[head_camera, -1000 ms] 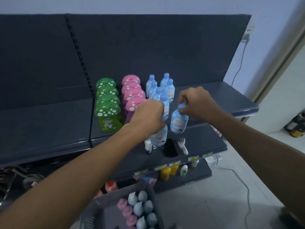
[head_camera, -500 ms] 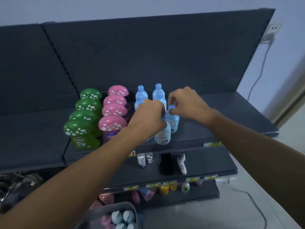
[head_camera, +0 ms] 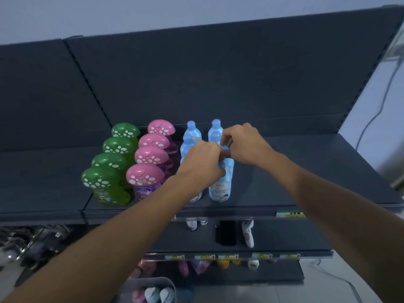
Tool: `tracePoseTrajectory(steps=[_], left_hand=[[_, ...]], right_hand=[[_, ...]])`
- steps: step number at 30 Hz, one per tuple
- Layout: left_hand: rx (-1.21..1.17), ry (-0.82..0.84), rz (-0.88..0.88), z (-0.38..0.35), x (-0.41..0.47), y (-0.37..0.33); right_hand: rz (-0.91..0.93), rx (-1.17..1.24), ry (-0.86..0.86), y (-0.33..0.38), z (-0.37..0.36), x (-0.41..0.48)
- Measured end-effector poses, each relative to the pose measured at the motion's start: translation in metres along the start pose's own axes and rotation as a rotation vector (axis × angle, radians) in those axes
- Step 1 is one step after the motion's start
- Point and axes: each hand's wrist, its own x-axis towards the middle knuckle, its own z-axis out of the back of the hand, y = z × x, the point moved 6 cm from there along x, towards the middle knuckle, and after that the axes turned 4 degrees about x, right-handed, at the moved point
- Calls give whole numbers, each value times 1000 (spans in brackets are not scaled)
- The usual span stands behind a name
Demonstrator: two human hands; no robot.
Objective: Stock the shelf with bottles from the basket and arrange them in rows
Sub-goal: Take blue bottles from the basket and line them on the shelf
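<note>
Both hands sit mid-frame: my left hand point(head_camera: 202, 162) and right hand point(head_camera: 242, 143) each pinch a pale blue plastic bottle point(head_camera: 220, 189) by its cap. I would lower them straight onto the dark shelf point(head_camera: 306, 171) – flush with their rows.

The shelf point(head_camera: 317, 171) lies bare to the right of the blue bottles point(head_camera: 220, 189), and bare again left of the green bottles point(head_camera: 109, 171). Green, pink bottles point(head_camera: 150, 154) and blue rows stand close together, leaving only narrow gaps between them.
</note>
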Motion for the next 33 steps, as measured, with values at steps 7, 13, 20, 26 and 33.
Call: tracePoseTrajectory(steps=[7, 13, 20, 26, 33], left_hand=[[-7, -34, -3, -1, 6, -1], [14, -8, 10, -6, 7, 1], [-27, -15, 24, -7, 5, 6], [-79, -74, -12, 12, -5, 22], [-67, -92, -9, 49, -31, 72]], right_hand=[[10, 32, 0, -4, -2, 11], [9, 42, 27, -8, -2, 16], [10, 25, 59, -4, -6, 13], [-35, -39, -4, 8, 3, 7], [-30, -138, -99, 67, 7, -9]])
